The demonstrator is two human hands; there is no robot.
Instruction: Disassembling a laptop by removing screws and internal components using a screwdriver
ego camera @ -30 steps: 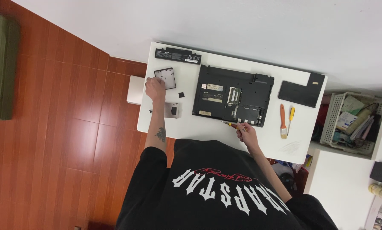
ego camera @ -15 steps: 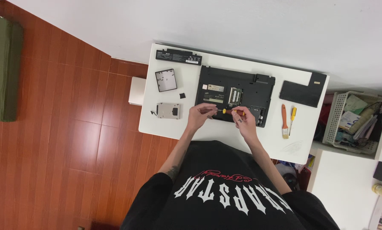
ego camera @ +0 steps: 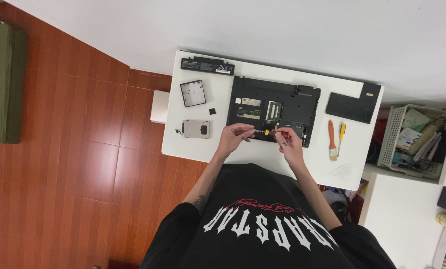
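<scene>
A black laptop (ego camera: 263, 97) lies upside down on the white table (ego camera: 193, 149) with its bottom compartments uncovered. My right hand (ego camera: 290, 144) grips the orange and yellow handle of a small screwdriver (ego camera: 272, 133) at the laptop's near edge. My left hand (ego camera: 233, 137) pinches the screwdriver's thin shaft near its tip, over the laptop's front left corner. Both hands are close together.
Left of the laptop lie a long black battery (ego camera: 207, 65), a square black cover (ego camera: 192, 93), a tiny black piece (ego camera: 212, 111) and a silver hard drive (ego camera: 196, 129). On the right are a black panel (ego camera: 352, 103), an orange-handled brush (ego camera: 332, 139) and a yellow screwdriver (ego camera: 341, 134). A cluttered basket (ego camera: 412, 142) stands beyond the table's right end.
My left hand has come from the square cover at the table's left to the laptop's near edge. My right hand has lifted the screwdriver up to meet it there.
</scene>
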